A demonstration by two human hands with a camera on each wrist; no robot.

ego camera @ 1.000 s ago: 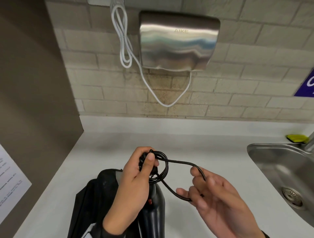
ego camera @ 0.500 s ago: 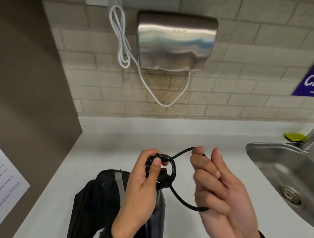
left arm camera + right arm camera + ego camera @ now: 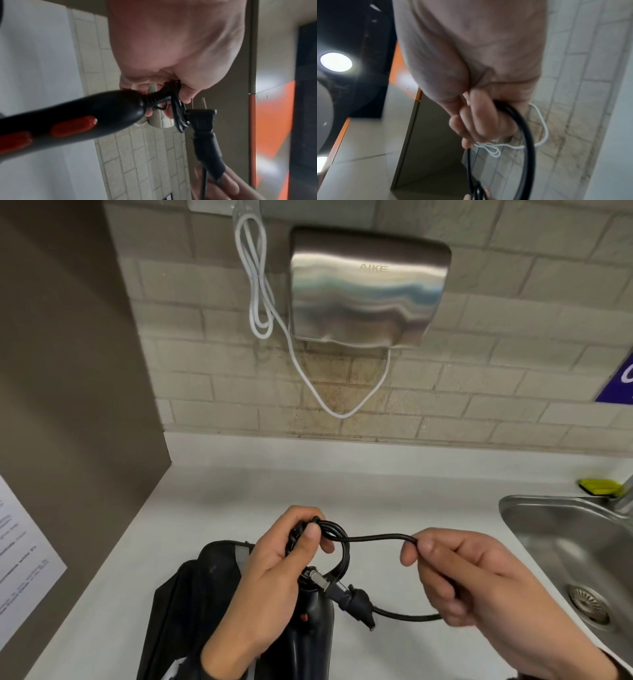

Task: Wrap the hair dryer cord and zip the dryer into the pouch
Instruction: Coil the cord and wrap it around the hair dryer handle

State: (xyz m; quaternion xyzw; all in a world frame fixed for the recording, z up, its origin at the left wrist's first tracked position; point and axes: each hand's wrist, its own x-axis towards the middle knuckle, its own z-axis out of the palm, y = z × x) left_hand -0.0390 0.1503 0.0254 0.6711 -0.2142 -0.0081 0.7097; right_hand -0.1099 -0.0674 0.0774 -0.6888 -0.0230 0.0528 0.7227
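Note:
A black hair dryer (image 3: 310, 642) with red switches (image 3: 73, 127) hangs handle-up over the white counter. My left hand (image 3: 274, 573) grips the coiled bundle of its black cord (image 3: 337, 542) at the end of the handle (image 3: 109, 108). My right hand (image 3: 455, 577) pinches a loop of the same cord (image 3: 527, 142) and holds it out to the right. The plug (image 3: 356, 602) dangles between both hands, its prongs (image 3: 204, 102) showing in the left wrist view. A black pouch (image 3: 191, 607) lies on the counter under the left forearm, partly hidden.
A steel sink (image 3: 575, 546) is set into the counter (image 3: 222, 508) at the right, with a yellow sponge (image 3: 597, 486) behind it. A steel hand dryer (image 3: 368, 289) with a white cable (image 3: 260, 302) hangs on the brick wall. A brown partition (image 3: 68, 371) bounds the left.
My right hand has turned over and pulled the cord loop out to the right, drawing it taut from the bundle. The plug has swung free below. The left hand has kept its grip.

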